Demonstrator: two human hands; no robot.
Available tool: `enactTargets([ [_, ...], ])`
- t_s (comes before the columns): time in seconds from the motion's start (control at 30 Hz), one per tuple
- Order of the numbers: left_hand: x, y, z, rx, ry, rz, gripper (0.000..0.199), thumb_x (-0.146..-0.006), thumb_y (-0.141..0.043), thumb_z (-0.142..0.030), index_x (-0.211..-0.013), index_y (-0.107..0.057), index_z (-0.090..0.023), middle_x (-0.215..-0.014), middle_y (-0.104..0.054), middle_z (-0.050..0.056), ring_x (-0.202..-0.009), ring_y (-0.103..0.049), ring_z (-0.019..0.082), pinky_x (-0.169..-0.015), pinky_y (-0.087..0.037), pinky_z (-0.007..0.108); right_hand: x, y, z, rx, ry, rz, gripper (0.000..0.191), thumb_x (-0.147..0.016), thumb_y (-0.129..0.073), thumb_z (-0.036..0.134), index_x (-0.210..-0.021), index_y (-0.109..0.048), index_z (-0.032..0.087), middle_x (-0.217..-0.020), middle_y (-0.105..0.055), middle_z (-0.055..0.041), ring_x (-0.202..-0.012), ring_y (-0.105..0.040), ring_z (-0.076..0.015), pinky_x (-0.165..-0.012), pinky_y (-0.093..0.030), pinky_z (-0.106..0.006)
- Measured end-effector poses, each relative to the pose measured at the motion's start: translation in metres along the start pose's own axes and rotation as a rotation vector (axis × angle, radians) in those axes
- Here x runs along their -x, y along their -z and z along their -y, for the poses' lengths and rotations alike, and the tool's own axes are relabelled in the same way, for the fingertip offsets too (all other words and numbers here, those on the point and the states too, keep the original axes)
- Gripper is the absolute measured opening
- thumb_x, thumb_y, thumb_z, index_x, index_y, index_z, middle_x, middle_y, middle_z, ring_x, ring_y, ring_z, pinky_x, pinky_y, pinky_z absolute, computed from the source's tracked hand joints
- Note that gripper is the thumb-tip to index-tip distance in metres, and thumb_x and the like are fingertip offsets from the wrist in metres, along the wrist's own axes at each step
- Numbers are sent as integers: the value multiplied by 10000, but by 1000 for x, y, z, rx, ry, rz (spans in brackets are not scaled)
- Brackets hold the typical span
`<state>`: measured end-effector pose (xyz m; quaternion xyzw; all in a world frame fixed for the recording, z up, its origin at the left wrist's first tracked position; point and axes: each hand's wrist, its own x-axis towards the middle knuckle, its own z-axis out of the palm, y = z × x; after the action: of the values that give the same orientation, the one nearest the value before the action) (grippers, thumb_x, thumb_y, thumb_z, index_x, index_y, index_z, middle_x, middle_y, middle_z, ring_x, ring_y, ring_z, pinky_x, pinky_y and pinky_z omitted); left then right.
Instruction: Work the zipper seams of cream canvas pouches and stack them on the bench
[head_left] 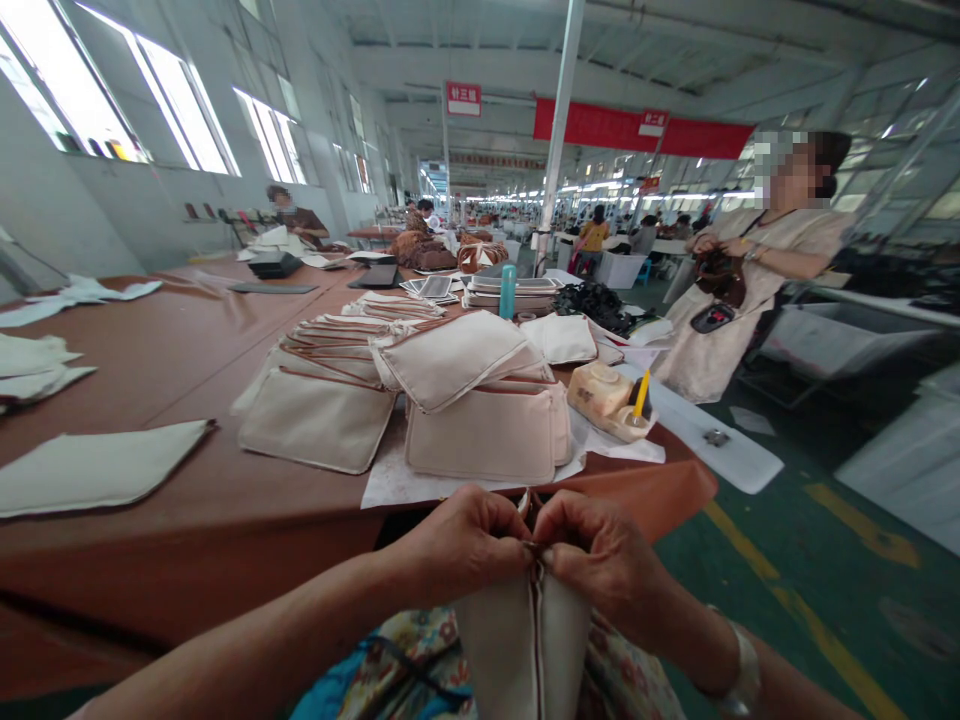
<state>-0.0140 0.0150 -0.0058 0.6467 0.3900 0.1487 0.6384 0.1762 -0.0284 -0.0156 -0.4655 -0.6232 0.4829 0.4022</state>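
My left hand and my right hand meet at the top of a beige canvas zip pouch, pinching its edges on either side of the zipper. The pouch hangs below them, over my lap, and its zipper runs down the middle. My fingers hide the zipper's top end. Just ahead, past the table edge, lies a stack of similar pouches on a white sheet. Another pile of pouches sits to its left.
A long brown table runs forward with more canvas pieces, dark panels and a teal bottle. A white jug stands at its right edge. To the right, a standing person in an apron holds a dark item. Bins and a green floor lie beyond.
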Motion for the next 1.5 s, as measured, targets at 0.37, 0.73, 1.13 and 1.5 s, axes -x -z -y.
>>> enactTargets([
  [0.37, 6, 2, -5, 341, 104, 18, 300, -759, -652, -381, -762, -725, -91, -661, -607, 31, -528, -447, 105, -474, -284, 216, 14, 1, -5, 49, 453, 16, 204, -801, -510, 30, -835, -622, 198, -773, -551, 14, -699, -507, -127, -634, -389, -228],
  [0.73, 7, 6, -2, 186, 7, 149, 406, -715, -786, -487, -781, -675, -101, -653, -543, -18, -556, -369, 79, -522, -234, 213, 26, 1, -13, 341, 468, -65, 308, -740, -559, 7, -965, -554, 218, -791, -560, 5, -676, -515, -141, -623, -401, -249],
  [1.13, 13, 9, -12, -11, -112, 188, 413, -836, -676, -508, -875, -637, -99, -714, -519, -14, -598, -354, 82, -509, -239, 197, 12, 20, 6, 35, 11, 270, 439, -974, -490, 512, -733, -553, 151, -683, -459, 16, -621, -373, -117, -540, -292, -242],
  [1.5, 14, -2, 2, 259, -84, 145, 481, -749, -761, -567, -800, -611, -113, -651, -520, -19, -528, -353, 64, -477, -232, 184, 17, 9, -11, 355, 520, 46, 204, -990, -463, 217, -791, -495, 185, -745, -510, 4, -669, -459, -134, -610, -323, -259],
])
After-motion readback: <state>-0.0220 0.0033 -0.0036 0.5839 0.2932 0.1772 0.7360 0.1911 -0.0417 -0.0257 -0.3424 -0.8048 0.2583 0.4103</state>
